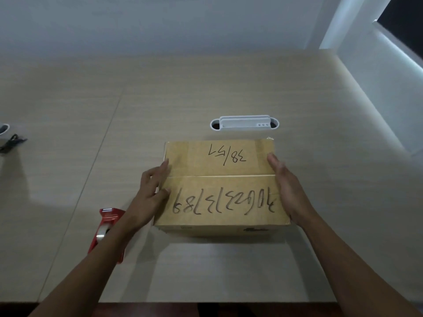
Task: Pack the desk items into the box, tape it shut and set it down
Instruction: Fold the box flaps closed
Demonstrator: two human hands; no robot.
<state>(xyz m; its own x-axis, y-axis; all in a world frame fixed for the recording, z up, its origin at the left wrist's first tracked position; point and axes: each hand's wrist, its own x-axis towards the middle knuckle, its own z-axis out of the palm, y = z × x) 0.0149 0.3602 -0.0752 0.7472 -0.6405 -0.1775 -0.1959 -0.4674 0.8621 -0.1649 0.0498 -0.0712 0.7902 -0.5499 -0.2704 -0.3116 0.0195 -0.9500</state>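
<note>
A brown cardboard box (219,184) stands in the middle of the desk with both top flaps folded down and black handwritten numbers across them. My left hand (152,193) lies flat against its left side, fingers extended, thumb on the top edge. Pressed flat to the box's right side is my right hand (289,191), fingers straight. The two hands clasp the box between them. A red tape dispenser (107,227) with a clear roll lies on the desk to the left, partly hidden under my left forearm.
A white cable grommet tray (244,124) is set into the desk just behind the box. A black cable (12,143) and a white object (3,129) sit at the far left edge. The wall runs along the right; the desk's near edge is at the bottom.
</note>
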